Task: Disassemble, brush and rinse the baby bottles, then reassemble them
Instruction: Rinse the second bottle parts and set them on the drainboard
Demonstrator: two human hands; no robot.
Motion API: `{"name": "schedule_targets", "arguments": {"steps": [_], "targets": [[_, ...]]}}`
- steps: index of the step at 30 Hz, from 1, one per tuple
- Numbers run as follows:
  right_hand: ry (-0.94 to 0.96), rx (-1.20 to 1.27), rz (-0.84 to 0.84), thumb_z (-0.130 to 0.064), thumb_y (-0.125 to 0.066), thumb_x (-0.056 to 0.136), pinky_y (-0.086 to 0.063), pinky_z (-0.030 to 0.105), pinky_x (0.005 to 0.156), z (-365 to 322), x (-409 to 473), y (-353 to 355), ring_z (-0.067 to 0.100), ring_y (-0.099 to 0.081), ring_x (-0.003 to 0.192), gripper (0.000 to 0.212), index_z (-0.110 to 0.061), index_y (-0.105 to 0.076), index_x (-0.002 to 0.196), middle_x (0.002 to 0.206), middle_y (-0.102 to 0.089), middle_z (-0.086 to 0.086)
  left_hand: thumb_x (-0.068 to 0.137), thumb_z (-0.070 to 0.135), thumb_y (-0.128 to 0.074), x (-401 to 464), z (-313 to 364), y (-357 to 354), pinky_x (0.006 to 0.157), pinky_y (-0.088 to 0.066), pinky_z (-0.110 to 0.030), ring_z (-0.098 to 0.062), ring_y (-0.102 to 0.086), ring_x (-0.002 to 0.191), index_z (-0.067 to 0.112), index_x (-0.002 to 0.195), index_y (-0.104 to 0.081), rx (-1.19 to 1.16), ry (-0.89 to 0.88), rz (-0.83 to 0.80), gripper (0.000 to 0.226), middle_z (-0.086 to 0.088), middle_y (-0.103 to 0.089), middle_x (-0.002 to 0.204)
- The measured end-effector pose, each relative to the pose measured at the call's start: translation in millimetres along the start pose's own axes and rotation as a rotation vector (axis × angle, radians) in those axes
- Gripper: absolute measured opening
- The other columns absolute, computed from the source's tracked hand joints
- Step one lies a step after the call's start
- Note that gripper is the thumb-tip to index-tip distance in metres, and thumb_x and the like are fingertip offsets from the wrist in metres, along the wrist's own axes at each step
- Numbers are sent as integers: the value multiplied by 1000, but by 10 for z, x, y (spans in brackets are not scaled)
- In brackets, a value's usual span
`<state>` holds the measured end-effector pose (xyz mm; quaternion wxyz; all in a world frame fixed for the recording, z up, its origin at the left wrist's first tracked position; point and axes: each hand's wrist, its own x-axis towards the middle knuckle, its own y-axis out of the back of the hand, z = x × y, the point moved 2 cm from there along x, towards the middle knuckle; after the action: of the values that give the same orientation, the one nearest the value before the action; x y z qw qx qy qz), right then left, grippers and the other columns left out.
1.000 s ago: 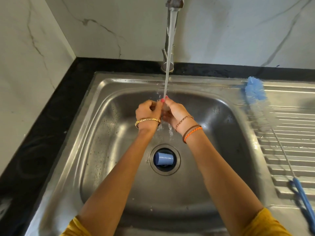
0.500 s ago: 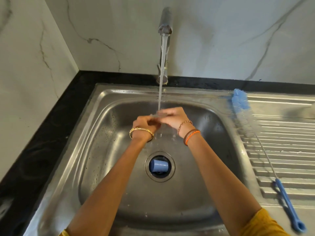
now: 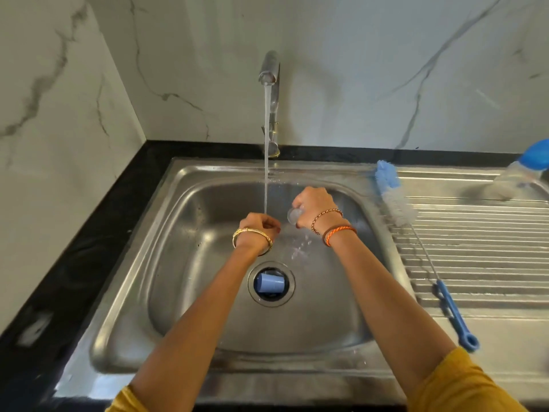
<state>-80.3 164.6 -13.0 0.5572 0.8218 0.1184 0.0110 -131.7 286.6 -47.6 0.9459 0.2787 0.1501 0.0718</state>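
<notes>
- Clear small bottle part (image 3: 294, 216) gripped in right hand (image 3: 309, 205), just right of tap stream (image 3: 266, 162), over sink (image 3: 184, 263).
- Left hand (image 3: 258, 226) fisted under stream; contents unclear.
- Blue cap (image 3: 270, 283) in sink drain.
- Bottle brush (image 3: 416, 233), blurred blue-topped bottle (image 3: 517, 179) right of sink.
- No readable writing.

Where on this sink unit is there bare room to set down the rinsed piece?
Free: ribbed drainboard between the brush and bottle, and the flat front strip. Crowded: basin centre, with both hands under the stream and a blue cap over the drain.
</notes>
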Motion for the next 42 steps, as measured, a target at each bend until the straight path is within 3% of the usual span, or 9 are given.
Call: {"name": "schedule_targets", "arguments": {"steps": [5,9,11,16,20,24,32,37,42], "targets": [[-65,21,106,-20,-67,76,-48,29,65,157,-263,116,31,-60,81,18,-2,-65,79,86,-65,15,85,7,-60,-153,99,-117,88,-52,-36,-27,-65,92,9,95,-71,-39,-40,14,15,-12,-70,97],[-135,-5,122,-33,-67,79,-43,30,68,401,-484,115,34,-61,94,34,-2,-62,94,97,-65,18,85,8,-63,-263,203,-314,89,-51,-36,-29,-66,92,6,96,-70,-28,-74,-20,13,-14,-70,96],[-152,46,215,-32,-63,80,-43,30,67,496,-556,160,35,-61,90,33,-1,-64,88,94,-66,21,85,11,-63,-295,256,-414,89,-52,-37,-30,-66,92,6,95,-70,-32,-76,-26,13,-14,-70,95],[-179,39,185,-29,-60,85,-39,26,60,867,-814,380,31,-61,94,31,0,-64,95,99,-65,18,86,9,-62,-409,485,-780,88,-51,-39,-33,-65,94,3,98,-69,-37,-141,-87,16,-17,-69,98],[-174,171,358,-28,-68,79,-37,16,61,1303,-1169,841,18,-61,85,27,-9,-70,99,101,-69,7,84,3,-61,-524,859,-1228,77,-48,-29,-15,-57,63,2,96,-71,-71,-246,-92,15,-19,-69,96],[-162,137,328,-23,-76,74,-34,6,69,1846,-1553,1353,7,-53,86,35,-14,-69,106,110,-67,3,83,1,-61,-740,1262,-1799,80,-50,-27,-19,-61,76,3,96,-71,-115,-308,-117,17,-16,-70,96],[-371,-305,148,-26,-80,70,-46,35,87,2985,-1911,1719,28,-56,108,47,-6,-61,108,116,-60,13,82,0,-63,-1169,1761,-2826,55,-40,0,-12,-56,78,-1,98,-68,-67,-451,-279,16,-17,-69,97],[-339,-450,-11,-24,-84,65,-48,36,81,3248,-1945,1722,30,-59,107,54,-7,-58,110,115,-62,14,82,3,-66,-1227,1887,-3108,72,-47,-23,-14,-56,79,2,98,-68,5,-436,-298,16,-14,-69,99],[-291,-467,-37,-14,-81,68,-48,36,83,3416,-1953,1582,30,-58,107,46,-10,-61,109,115,-61,12,81,4,-67,-1241,1895,-3209,73,-43,-21,-13,-56,81,4,98,-69,64,-427,-280,17,-12,-69,99]]}}
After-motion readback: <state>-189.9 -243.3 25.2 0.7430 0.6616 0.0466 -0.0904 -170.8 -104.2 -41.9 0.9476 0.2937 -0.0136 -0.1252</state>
